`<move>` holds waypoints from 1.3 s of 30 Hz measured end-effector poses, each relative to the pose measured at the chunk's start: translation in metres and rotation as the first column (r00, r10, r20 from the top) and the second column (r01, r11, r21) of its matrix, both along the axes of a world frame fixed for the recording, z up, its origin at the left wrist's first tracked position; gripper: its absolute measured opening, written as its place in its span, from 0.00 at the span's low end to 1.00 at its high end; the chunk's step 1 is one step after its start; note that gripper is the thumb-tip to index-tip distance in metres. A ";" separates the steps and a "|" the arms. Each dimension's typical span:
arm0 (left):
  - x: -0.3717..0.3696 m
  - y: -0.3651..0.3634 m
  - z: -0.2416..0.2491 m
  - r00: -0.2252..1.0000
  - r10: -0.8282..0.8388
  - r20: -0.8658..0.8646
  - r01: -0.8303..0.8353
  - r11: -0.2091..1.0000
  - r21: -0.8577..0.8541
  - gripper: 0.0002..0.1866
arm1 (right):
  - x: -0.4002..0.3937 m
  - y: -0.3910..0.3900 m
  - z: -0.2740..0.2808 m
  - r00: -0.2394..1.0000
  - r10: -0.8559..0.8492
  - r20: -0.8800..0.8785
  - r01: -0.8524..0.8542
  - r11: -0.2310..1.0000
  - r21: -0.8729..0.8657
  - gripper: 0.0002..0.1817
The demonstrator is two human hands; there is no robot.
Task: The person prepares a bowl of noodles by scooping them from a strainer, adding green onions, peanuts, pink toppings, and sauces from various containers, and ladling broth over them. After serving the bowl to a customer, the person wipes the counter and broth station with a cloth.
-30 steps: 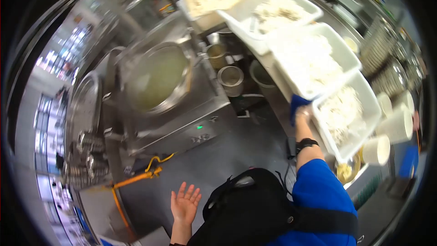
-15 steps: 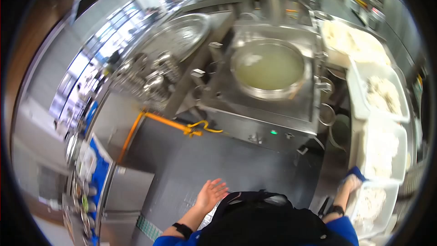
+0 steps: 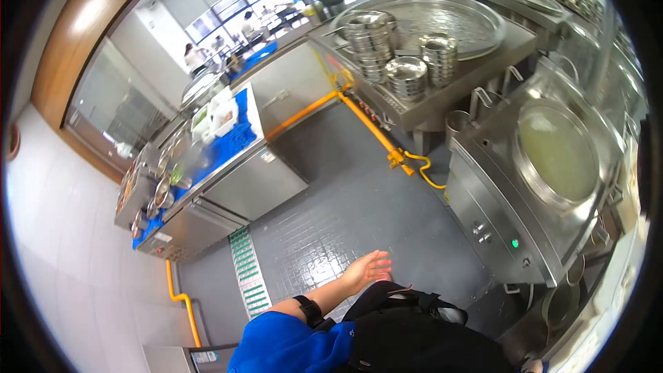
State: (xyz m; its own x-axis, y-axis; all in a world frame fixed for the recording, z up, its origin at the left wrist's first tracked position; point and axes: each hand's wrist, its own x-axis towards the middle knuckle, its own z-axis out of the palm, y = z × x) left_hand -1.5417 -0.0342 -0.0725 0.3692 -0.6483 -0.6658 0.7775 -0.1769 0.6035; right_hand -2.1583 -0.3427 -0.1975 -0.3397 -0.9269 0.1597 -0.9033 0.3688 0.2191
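Left hand (image 3: 368, 271) loose and holding nothing, beside the black bag (image 3: 421, 331).
The bag is at the person's front, at the bottom of the view, with the hand just past its upper left edge, fingers extended over the grey floor (image 3: 366, 179); the right hand is out of sight, so its state cannot be told. A dark band (image 3: 309, 309) circles the left forearm below a blue sleeve (image 3: 283, 342). To the right stands a steel cooker (image 3: 487, 186), its green light (image 3: 515, 243) lit, with cloudy liquid (image 3: 559, 155) in its round pot (image 3: 536, 183). Farther off, stacked steel bowls (image 3: 406, 79) stand before a wide pan (image 3: 497, 40). At left, white tubs (image 3: 224, 116) sit by a blue mat (image 3: 236, 139) on a low cabinet (image 3: 238, 190).
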 end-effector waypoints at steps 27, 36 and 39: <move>0.151 0.197 -0.168 0.864 0.417 0.283 -0.498 0.795 0.347 0.16 | 0.572 -0.005 -0.003 0.414 -0.275 0.868 -0.784 0.377 0.493 0.02; 0.146 0.233 -0.190 0.757 0.596 0.269 -0.644 0.609 0.463 0.15 | 0.744 -0.018 -0.052 0.381 -0.317 0.869 -0.890 0.131 0.437 0.10; 0.143 0.245 -0.197 0.704 0.646 0.293 -0.683 0.504 0.528 0.15 | 0.804 -0.013 -0.078 0.440 -0.421 0.793 -0.816 0.181 0.549 0.09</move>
State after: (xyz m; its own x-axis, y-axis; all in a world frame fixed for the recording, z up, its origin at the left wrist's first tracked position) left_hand -1.3986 0.2111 -0.2698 0.5739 0.2928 -0.7648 0.7853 0.0680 0.6154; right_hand -1.3542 -0.3557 -0.2756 0.5472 -0.1669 -0.8202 -0.7806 0.2519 -0.5720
